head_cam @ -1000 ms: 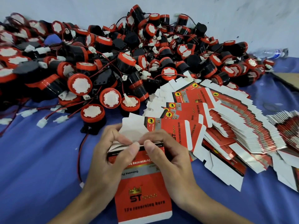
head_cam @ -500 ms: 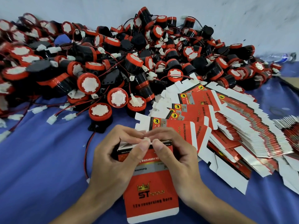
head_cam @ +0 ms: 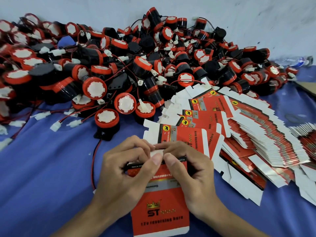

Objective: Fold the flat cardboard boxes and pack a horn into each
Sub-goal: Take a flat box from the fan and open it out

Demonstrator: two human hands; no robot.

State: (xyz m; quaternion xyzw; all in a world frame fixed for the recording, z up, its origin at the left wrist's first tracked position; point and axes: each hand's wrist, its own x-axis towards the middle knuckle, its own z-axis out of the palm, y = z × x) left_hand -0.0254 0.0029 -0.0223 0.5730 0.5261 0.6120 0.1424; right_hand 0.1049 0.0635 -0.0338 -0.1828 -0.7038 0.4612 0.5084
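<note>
Meanwhile both thumbs press the glossy red cardboard box [head_cam: 159,199], left hand [head_cam: 123,175] and right hand [head_cam: 191,173] curled round it.

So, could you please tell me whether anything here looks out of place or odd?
Only small things. A plastic bottle lies on its side by the wall, right of the horn pile. The stack of flat boxes lies slumped in a fan. The left hand and right hand pinch the box at its top flap, nothing amiss.

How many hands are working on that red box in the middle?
2. The left hand grips the box at its top left corner, and the right hand grips its top right corner. No other hands are in view.
</note>
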